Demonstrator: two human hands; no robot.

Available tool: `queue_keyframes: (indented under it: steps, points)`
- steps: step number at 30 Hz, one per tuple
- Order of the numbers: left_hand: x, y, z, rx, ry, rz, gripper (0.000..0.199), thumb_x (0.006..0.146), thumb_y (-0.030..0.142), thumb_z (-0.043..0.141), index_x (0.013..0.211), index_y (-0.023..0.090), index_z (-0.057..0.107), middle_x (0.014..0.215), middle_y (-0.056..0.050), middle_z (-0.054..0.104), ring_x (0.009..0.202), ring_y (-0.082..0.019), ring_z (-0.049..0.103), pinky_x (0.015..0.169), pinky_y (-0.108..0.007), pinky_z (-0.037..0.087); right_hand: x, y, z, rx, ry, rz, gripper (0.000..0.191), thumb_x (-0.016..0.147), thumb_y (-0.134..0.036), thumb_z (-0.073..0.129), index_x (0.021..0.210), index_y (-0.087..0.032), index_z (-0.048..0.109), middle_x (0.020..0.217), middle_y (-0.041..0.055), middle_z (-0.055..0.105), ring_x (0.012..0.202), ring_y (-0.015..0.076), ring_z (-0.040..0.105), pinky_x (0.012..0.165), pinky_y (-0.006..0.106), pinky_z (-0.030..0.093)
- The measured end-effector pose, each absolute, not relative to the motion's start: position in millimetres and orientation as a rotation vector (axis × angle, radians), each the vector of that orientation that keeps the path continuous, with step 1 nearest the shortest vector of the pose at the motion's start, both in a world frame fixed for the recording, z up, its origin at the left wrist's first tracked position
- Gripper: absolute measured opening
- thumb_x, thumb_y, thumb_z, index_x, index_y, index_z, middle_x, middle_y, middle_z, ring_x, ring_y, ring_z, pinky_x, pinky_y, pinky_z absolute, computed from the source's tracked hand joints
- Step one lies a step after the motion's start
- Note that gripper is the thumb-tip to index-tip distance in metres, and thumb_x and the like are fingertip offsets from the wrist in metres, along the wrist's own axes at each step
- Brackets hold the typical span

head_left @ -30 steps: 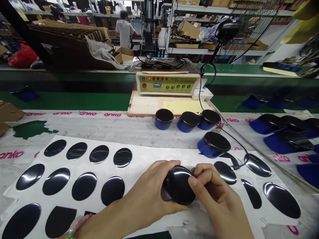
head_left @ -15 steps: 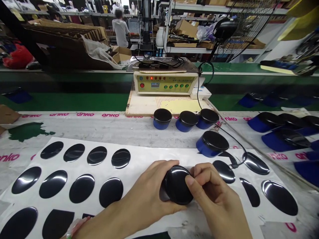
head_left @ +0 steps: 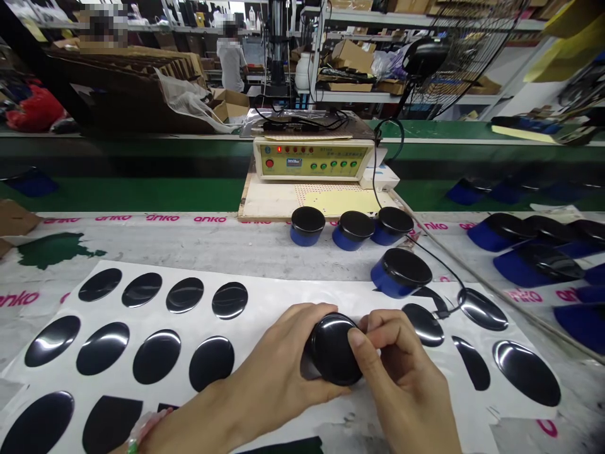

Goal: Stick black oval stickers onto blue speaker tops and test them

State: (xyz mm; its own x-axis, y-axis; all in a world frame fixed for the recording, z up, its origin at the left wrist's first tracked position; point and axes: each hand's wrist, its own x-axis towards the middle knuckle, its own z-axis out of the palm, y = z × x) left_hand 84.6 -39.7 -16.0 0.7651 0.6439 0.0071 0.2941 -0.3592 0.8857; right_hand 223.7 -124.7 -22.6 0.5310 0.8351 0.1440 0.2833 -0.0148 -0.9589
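Note:
In the middle foreground, my left hand (head_left: 278, 359) is wrapped round a small round device with a glossy black top (head_left: 336, 348), its top tilted towards me. My right hand (head_left: 401, 366) is closed at the device's right edge, thumb tip on the rim and fingers curled behind; anything thin between them is hidden. Below lies a white sheet (head_left: 278, 296) with rows of glossy black round stickers (head_left: 212, 364). Just behind my hands stands a blue round device with a black top (head_left: 401, 272).
Similar devices (head_left: 307, 226) stand farther back, others (head_left: 539, 265) at the right. A yellow-fronted control box (head_left: 312, 160) sits on a wooden board (head_left: 269, 198). A cable (head_left: 447, 263) crosses the right side. Behind are a green conveyor (head_left: 189, 192), a fan (head_left: 428, 57) and a person (head_left: 231, 63).
Both hands keep almost the same hold on the device, with only a slight shift in the view. The lit red indicator on the control box has changed position. Another person's head appears at upper left.

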Motion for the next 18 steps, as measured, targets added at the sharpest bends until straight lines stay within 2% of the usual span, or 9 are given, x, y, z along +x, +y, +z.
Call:
queue_keyframes:
  steps: [3, 5, 7, 9, 11, 13, 16, 18]
  points:
    - [82.9, -41.2, -16.5, 1.960, 0.734, 0.447, 0.061, 0.072, 0.033, 0.077, 0.123, 0.030, 0.045, 0.125, 0.001, 0.057, 0.116, -0.019, 0.052, 0.099, -0.031, 0.045, 222.8, -123.9, -21.5, -1.595, -0.939, 0.568, 0.023, 0.085, -0.036, 0.060, 0.072, -0.022, 0.047, 0.078, -0.0007, 0.044, 0.067, 0.0134, 0.047, 0.058, 0.025, 0.040]
    - [82.5, -42.8, -17.6, 1.949, 0.789, 0.450, 0.061, 0.072, 0.033, 0.077, 0.124, 0.031, 0.045, 0.127, 0.001, 0.057, 0.117, -0.020, 0.052, 0.100, -0.033, 0.045, 222.8, -123.7, -17.8, -1.641, -0.826, 0.652, 0.024, 0.081, -0.043, 0.063, 0.084, -0.025, 0.048, 0.071, -0.0034, 0.043, 0.058, 0.0127, 0.044, 0.053, 0.026, 0.037]
    - [82.8, -44.3, -19.4, 1.953, 0.805, 0.444, 0.062, 0.073, 0.032, 0.076, 0.126, 0.032, 0.044, 0.131, 0.001, 0.055, 0.121, -0.021, 0.050, 0.101, -0.034, 0.044, 222.3, -122.6, -12.8, -1.707, -0.754, 0.794, 0.040, 0.074, -0.048, 0.068, 0.102, -0.028, 0.048, 0.065, -0.0060, 0.046, 0.052, 0.0134, 0.044, 0.049, 0.026, 0.036]
    - [83.4, -45.3, -21.3, 1.957, 0.775, 0.424, 0.070, 0.074, 0.033, 0.075, 0.133, 0.033, 0.037, 0.135, 0.001, 0.052, 0.124, -0.021, 0.049, 0.103, -0.034, 0.043, 221.5, -119.4, -8.4, -1.777, -0.792, 0.900, 0.051, 0.067, -0.050, 0.072, 0.108, -0.029, 0.051, 0.066, -0.0049, 0.054, 0.054, 0.0156, 0.051, 0.049, 0.026, 0.039]
    - [84.2, -45.7, -22.2, 1.927, 0.770, 0.405, 0.082, 0.073, 0.037, 0.075, 0.139, 0.034, 0.027, 0.136, 0.000, 0.052, 0.123, -0.021, 0.050, 0.103, -0.035, 0.043, 221.6, -114.2, -6.4, -1.798, -0.919, 0.914, 0.038, 0.071, -0.051, 0.069, 0.098, -0.027, 0.057, 0.073, -0.0018, 0.061, 0.061, 0.0170, 0.055, 0.053, 0.027, 0.041]
    - [84.8, -45.3, -21.6, 1.880, 0.809, 0.396, 0.089, 0.071, 0.039, 0.076, 0.141, 0.035, 0.022, 0.136, 0.000, 0.052, 0.122, -0.021, 0.052, 0.102, -0.036, 0.043, 223.8, -109.1, -7.1, -1.786, -1.052, 0.855, 0.028, 0.082, -0.052, 0.057, 0.084, -0.024, 0.058, 0.072, -0.0006, 0.061, 0.062, 0.0161, 0.054, 0.053, 0.026, 0.040]
    - [85.2, -43.3, -19.3, 1.844, 0.847, 0.383, 0.092, 0.069, 0.035, 0.078, 0.141, 0.035, 0.022, 0.136, 0.000, 0.052, 0.125, -0.022, 0.050, 0.105, -0.038, 0.041, 229.4, -105.5, -10.2, -1.758, -1.171, 0.747, 0.037, 0.092, -0.049, 0.043, 0.073, -0.021, 0.057, 0.064, -0.0006, 0.055, 0.059, 0.0147, 0.050, 0.054, 0.025, 0.038]
    - [85.4, -41.9, -19.2, 1.820, 0.865, 0.377, 0.093, 0.068, 0.032, 0.079, 0.142, 0.033, 0.022, 0.136, -0.001, 0.052, 0.125, -0.022, 0.049, 0.107, -0.039, 0.040, 231.3, -105.6, -11.6, -1.693, -1.194, 0.781, 0.035, 0.092, -0.048, 0.042, 0.079, -0.021, 0.060, 0.071, 0.0008, 0.059, 0.064, 0.0160, 0.054, 0.058, 0.025, 0.041]
